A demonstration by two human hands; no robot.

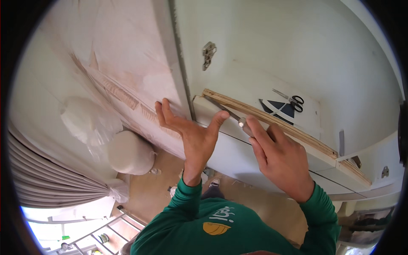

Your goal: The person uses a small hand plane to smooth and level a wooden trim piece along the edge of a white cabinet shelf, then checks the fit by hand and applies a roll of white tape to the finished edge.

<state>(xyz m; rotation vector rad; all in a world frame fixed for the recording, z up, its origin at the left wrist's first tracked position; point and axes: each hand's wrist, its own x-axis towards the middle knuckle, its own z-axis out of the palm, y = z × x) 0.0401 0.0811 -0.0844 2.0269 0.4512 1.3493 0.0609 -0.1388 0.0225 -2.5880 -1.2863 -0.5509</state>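
Note:
My right hand [282, 163] is closed around the handle of a file-like tool [221, 108] with a long, narrow dark blade and a shiny metal collar. The blade lies along the near side of a raw wooden strip [272, 121], on top of the white cabinet edge [221, 121]. My left hand [191, 136] is open, its fingers spread against the pinkish-white panel [144, 59] at the left. Its thumb reaches to the blade; whether it presses on it I cannot tell.
Inside the white cabinet lie scissors [291, 101] with black handles and a dark blue flat piece [282, 108]. A metal hinge [208, 55] is on its wall. Plastic-wrapped bundles [129, 153], a grey curtain [51, 170] and a ladder [110, 236] stand at the left.

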